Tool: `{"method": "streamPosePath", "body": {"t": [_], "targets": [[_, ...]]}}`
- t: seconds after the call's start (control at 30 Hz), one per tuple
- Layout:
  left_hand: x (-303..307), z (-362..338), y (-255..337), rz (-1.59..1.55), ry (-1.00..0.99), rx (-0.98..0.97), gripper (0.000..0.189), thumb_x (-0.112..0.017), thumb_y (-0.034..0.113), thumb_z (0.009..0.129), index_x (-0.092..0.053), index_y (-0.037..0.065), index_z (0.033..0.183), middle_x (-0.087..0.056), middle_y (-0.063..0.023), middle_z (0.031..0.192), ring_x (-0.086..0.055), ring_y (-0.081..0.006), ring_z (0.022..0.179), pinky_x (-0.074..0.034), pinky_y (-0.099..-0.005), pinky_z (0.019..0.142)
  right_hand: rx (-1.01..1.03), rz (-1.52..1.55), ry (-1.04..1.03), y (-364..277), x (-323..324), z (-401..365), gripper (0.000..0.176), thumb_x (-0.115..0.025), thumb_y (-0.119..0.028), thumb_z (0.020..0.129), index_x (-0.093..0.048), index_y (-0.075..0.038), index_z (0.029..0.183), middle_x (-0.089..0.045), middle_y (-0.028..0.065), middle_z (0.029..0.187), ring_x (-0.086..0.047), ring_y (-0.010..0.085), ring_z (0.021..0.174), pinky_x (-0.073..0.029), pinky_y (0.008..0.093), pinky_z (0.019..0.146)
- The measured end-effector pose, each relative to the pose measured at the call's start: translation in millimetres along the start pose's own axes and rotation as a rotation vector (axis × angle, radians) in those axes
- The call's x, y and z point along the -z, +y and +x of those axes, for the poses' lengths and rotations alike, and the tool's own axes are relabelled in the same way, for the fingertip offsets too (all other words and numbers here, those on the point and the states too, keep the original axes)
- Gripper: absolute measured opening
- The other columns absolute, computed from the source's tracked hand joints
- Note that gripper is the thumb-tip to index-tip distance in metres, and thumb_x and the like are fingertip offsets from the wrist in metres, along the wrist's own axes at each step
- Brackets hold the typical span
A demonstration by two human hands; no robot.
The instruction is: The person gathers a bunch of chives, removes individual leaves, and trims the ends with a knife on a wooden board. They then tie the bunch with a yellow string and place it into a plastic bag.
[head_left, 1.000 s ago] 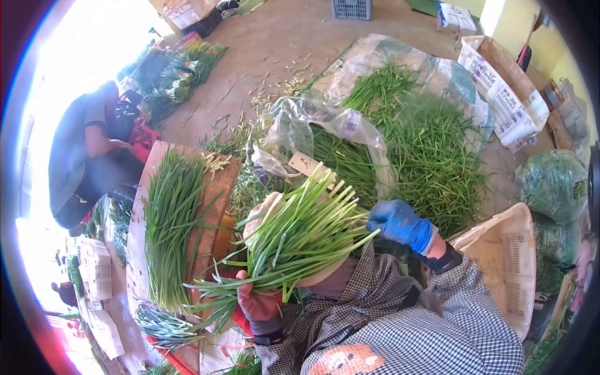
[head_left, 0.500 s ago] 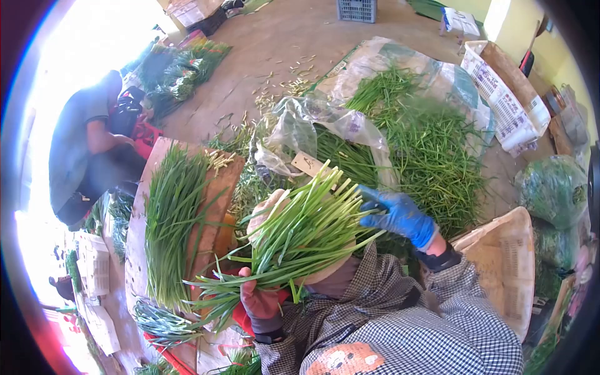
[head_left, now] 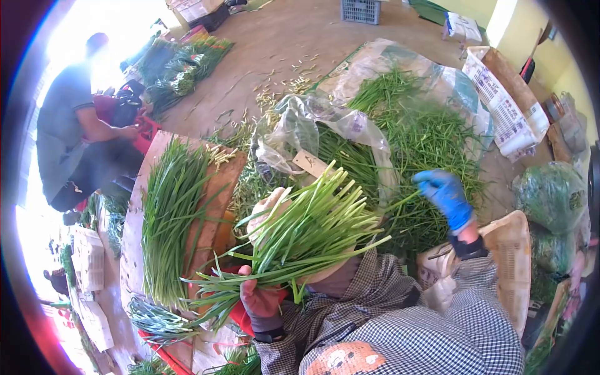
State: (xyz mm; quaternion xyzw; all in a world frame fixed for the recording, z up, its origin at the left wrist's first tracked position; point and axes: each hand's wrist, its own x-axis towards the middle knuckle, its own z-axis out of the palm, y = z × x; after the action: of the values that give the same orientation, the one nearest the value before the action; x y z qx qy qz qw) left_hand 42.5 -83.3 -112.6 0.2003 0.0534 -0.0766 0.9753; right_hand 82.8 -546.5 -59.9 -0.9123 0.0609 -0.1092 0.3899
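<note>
A thick bunch of chive-like green stalks point(head_left: 306, 225) lies across my lap with its pale cut ends pointing up and away. My left hand point(head_left: 259, 300), in a dark red glove, is closed around the leafy end of that bunch. Off to the right, my blue-gloved right hand point(head_left: 445, 197) is pinched and somewhat blurred. From its fingertips a single green stalk point(head_left: 405, 200) sticks out to the left. Beneath this hand spreads a large loose heap of green stalks point(head_left: 431, 147) on plastic sheeting.
To my left, a wooden board point(head_left: 215, 206) carries a laid-out row of green stalks point(head_left: 172, 225). A co-worker point(head_left: 81, 131) sits beyond it. An empty-looking crate point(head_left: 509, 269) stands by my right elbow, and a white crate point(head_left: 506, 100) farther back. Clear plastic point(head_left: 294, 128) lies ahead.
My right hand has moved right, away from the bunch, with one stalk between its fingers. My left hand has stayed on the bunch. The co-worker has leaned back and raised their head.
</note>
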Motion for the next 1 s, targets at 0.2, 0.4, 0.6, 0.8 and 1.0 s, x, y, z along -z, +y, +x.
{"method": "streamPosePath", "body": {"t": [0.2, 0.4, 0.6, 0.8, 1.0], "targets": [[-1.4, -4.7, 0.2, 0.019, 0.059, -0.018, 0.031, -0.054, 0.011, 0.089, -0.056, 0.012, 0.12, -0.058, -0.0238, 0.126, -0.057, -0.0437, 0.114, -0.05, -0.0593, 0.091, -0.163, -0.674, 0.223, 77.7, 106.7, -38.9, 0.024, -0.07, -0.015, 0.08, -0.072, -0.009, 0.103, -0.07, 0.0123, 0.09, -0.068, 0.0259, 0.082, -0.053, 0.0337, 0.078], [2.3, -0.5, -1.3, 0.0, 0.032, 0.011, 0.032, -0.053, 0.01, 0.089, -0.055, 0.013, 0.121, -0.058, -0.0236, 0.125, -0.058, -0.0434, 0.112, -0.051, -0.0598, 0.09, -0.075, 0.244, -0.272, -22.5, 2.2, -43.9, 0.021, -0.073, -0.016, 0.084, -0.073, -0.009, 0.104, -0.072, 0.0071, 0.09, -0.065, 0.0135, 0.081, -0.051, 0.0278, 0.073], [-6.9, -6.3, 2.3, -0.024, 0.058, 0.0, 0.027, -0.054, 0.009, 0.089, -0.055, 0.012, 0.115, -0.06, -0.0227, 0.121, -0.06, -0.0427, 0.108, -0.052, -0.0602, 0.087, 0.105, 0.228, -0.488, -44.3, -63.8, -27.2, 0.019, -0.074, -0.018, 0.08, -0.073, -0.007, 0.095, -0.069, 0.012, 0.08, -0.067, 0.0231, 0.07, -0.051, 0.033, 0.065], [-28.8, -5.6, -1.3, 0.056, 0.086, -0.028, 0.024, -0.054, 0.01, 0.089, -0.056, 0.013, 0.113, -0.061, -0.0217, 0.121, -0.061, -0.0411, 0.108, -0.054, -0.06, 0.084, 0.186, -0.073, -0.668, -63.0, -69.9, -18.8, 0.022, -0.067, -0.028, 0.081, -0.071, -0.007, 0.085, -0.064, 0.0154, 0.072, -0.062, 0.0346, 0.068, -0.049, 0.0398, 0.063], [2.7, -4.6, 3.7, 0.252, 0.068, -0.088, 0.026, -0.054, 0.013, 0.091, -0.055, 0.016, 0.116, -0.06, -0.0193, 0.124, -0.061, -0.0401, 0.11, -0.051, -0.0611, 0.088, 0.139, 0.256, -0.784, -107.8, -77.9, 3.3, 0.014, -0.068, -0.014, 0.084, -0.066, -0.001, 0.08, -0.066, 0.0118, 0.077, -0.065, 0.0181, 0.071, -0.05, 0.0325, 0.064]]}}
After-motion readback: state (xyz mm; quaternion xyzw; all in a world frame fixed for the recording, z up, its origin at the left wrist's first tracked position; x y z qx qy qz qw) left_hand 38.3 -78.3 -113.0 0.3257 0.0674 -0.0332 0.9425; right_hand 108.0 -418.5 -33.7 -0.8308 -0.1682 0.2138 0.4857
